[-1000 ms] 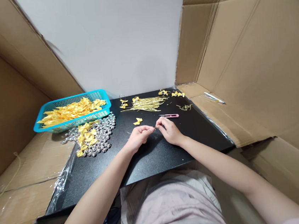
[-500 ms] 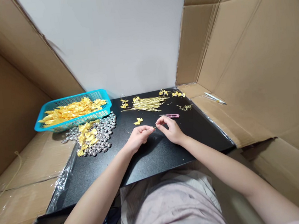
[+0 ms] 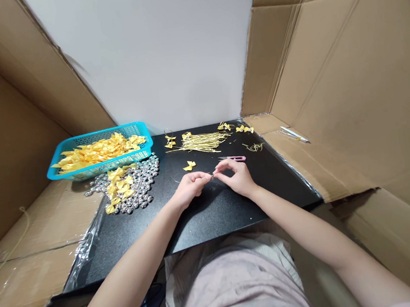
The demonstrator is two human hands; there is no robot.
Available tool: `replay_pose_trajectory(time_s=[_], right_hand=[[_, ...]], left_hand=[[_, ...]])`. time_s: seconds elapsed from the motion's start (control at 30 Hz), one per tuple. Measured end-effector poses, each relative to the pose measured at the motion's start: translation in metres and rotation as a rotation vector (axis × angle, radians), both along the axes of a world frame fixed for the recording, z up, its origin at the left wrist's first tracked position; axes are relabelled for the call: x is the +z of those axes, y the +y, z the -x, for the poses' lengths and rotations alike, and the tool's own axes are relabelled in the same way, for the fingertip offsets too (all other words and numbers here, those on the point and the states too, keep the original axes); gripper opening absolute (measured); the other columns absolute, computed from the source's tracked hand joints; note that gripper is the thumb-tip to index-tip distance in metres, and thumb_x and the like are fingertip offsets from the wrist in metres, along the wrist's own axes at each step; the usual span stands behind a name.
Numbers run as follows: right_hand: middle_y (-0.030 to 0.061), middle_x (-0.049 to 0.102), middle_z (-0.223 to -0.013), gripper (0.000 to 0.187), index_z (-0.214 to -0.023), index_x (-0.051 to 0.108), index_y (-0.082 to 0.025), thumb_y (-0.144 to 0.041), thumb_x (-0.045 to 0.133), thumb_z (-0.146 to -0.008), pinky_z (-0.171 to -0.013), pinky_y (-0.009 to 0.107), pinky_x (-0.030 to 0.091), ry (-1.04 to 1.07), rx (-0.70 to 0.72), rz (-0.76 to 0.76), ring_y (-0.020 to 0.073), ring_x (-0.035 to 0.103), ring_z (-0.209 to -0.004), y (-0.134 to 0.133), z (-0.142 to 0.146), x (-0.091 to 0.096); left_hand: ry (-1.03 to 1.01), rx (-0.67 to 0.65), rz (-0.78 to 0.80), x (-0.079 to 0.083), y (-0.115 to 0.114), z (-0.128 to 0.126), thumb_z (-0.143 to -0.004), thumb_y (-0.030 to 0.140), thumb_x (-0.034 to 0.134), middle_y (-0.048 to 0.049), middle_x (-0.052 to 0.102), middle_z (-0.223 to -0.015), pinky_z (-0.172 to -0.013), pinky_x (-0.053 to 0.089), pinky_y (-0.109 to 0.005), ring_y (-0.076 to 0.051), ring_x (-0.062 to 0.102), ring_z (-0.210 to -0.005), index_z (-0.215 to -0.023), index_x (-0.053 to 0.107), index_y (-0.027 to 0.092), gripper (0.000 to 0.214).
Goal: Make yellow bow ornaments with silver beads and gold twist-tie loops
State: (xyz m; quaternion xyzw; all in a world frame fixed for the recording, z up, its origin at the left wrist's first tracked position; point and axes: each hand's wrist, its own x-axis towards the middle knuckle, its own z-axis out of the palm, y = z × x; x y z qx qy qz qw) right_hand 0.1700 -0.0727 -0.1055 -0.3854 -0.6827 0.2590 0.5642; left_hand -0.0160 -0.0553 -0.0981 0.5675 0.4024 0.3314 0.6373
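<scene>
Black desk (image 3: 205,222), my left hand (image 3: 191,188) and right hand (image 3: 238,178) both pinching a thin cord (image 3: 212,175) nearer me than the pink snips (image 3: 238,159); a slack grip could drop it.

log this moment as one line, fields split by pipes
left hand: pinching thin strand | right hand: pinching same strand | beyond hands: yellow bow, pink-handled snips, strand bundle | farther left: blue basket, silver beads

A: How was the light?
B: Bright, fairly even. White wall (image 3: 151,56) had a faint shadow; black tabletop (image 3: 198,230) showed sheen near its front edge.
A: Edges?
B: Stretched, wide-angle; top-right corner was dark.
</scene>
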Motion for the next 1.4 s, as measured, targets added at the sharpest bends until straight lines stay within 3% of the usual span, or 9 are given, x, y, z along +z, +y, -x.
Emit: replay_pose_trajectory(time_s=[0.3, 0.47, 0.67, 0.8, 0.9, 0.93, 1.03, 1.23, 1.4], right_hand=[[0.0007, 0.065, -0.078, 0.01, -0.081, 0.057, -0.021, -0.023, 0.066, -0.079, -0.074, 0.032, 0.052, 0.047, 0.006, -0.022, 0.0146, 0.061, -0.073, 0.0, 0.0, 0.005], [0.0011, 0.065, -0.079, 0.019, -0.084, 0.049, -0.022, -0.03, 0.066, -0.08, -0.069, 0.03, 0.05, 0.099, -0.03, -0.007, 0.0137, 0.059, -0.069, 0.008, -0.005, 0.005], [0.0023, 0.064, -0.082, 0.018, -0.091, 0.046, -0.023, -0.034, 0.06, -0.085, -0.067, 0.03, 0.05, 0.107, -0.125, -0.028, 0.0135, 0.059, -0.067, 0.014, -0.019, 0.005], [0.0043, 0.069, -0.096, 0.027, -0.103, 0.058, -0.024, -0.03, 0.069, -0.079, -0.082, 0.037, 0.049, -0.048, -0.077, -0.065, 0.0181, 0.062, -0.085, 0.005, -0.014, 0.011], [0.0039, 0.071, -0.099, 0.012, -0.088, 0.068, -0.024, -0.025, 0.072, -0.076, -0.087, 0.039, 0.045, -0.188, -0.021, -0.098, 0.0197, 0.061, -0.09, 0.001, -0.009, 0.014], [0.0037, 0.071, -0.096, 0.004, -0.081, 0.068, -0.023, -0.023, 0.071, -0.078, -0.087, 0.039, 0.045, -0.222, -0.015, -0.107, 0.0195, 0.061, -0.089, 0.001, -0.008, 0.014], [0.0041, 0.07, -0.088, 0.011, -0.072, 0.065, -0.022, -0.019, 0.065, -0.083, -0.084, 0.038, 0.043, -0.305, -0.027, -0.117, 0.0195, 0.058, -0.085, 0.003, -0.008, 0.014], [0.0036, 0.068, -0.09, 0.012, -0.076, 0.062, -0.022, -0.018, 0.06, -0.087, -0.086, 0.038, 0.036, -0.454, -0.061, -0.112, 0.0207, 0.054, -0.09, 0.005, -0.012, 0.015], [0.0031, 0.069, -0.091, 0.013, -0.076, 0.062, -0.022, -0.02, 0.058, -0.088, -0.085, 0.037, 0.036, -0.507, -0.111, -0.103, 0.0208, 0.054, -0.091, 0.003, -0.014, 0.017]], left_hand=[[0.014, 0.001, -0.023, -0.001, 0.0, -0.001, -0.09, 0.023, 0.06, 0.0094, 0.044, -0.055, -0.036, 0.03, -0.015, -0.003, 0.034, -0.039, -0.079, 0.059, 0.012, 0.016], [0.052, 0.005, 0.0, -0.006, 0.003, 0.001, -0.091, 0.029, 0.059, -0.002, 0.064, -0.086, -0.056, 0.052, -0.025, -0.011, 0.06, -0.065, -0.099, 0.062, 0.012, 0.019], [0.065, 0.014, 0.028, -0.008, 0.005, 0.003, -0.091, 0.032, 0.058, -0.0079, 0.064, -0.109, -0.074, 0.056, -0.037, -0.018, 0.065, -0.088, -0.113, 0.059, 0.014, 0.028], [0.057, 0.007, 0.028, -0.008, 0.004, 0.004, -0.091, 0.032, 0.058, -0.0073, 0.064, -0.106, -0.072, 0.056, -0.035, -0.017, 0.065, -0.086, -0.112, 0.06, 0.014, 0.027], [0.052, -0.001, 0.024, -0.008, 0.005, 0.004, -0.091, 0.031, 0.058, -0.0064, 0.065, -0.102, -0.069, 0.056, -0.033, -0.016, 0.064, -0.081, -0.11, 0.06, 0.014, 0.026], [0.051, -0.003, 0.023, -0.007, 0.005, 0.004, -0.091, 0.031, 0.058, -0.006, 0.065, -0.1, -0.067, 0.056, -0.032, -0.015, 0.064, -0.079, -0.108, 0.06, 0.013, 0.025], [0.044, -0.01, 0.016, -0.007, 0.005, 0.004, -0.091, 0.03, 0.058, -0.0039, 0.065, -0.093, -0.061, 0.055, -0.028, -0.013, 0.062, -0.071, -0.103, 0.061, 0.013, 0.022], [0.016, -0.024, -0.002, -0.007, 0.004, 0.003, -0.091, 0.027, 0.059, 0.0036, 0.057, -0.069, -0.043, 0.043, -0.018, -0.005, 0.049, -0.049, -0.088, 0.06, 0.012, 0.016], [0.012, -0.029, 0.01, -0.006, 0.003, 0.003, -0.091, 0.026, 0.059, 0.0047, 0.055, -0.066, -0.041, 0.04, -0.017, -0.005, 0.046, -0.046, -0.086, 0.06, 0.012, 0.016]])
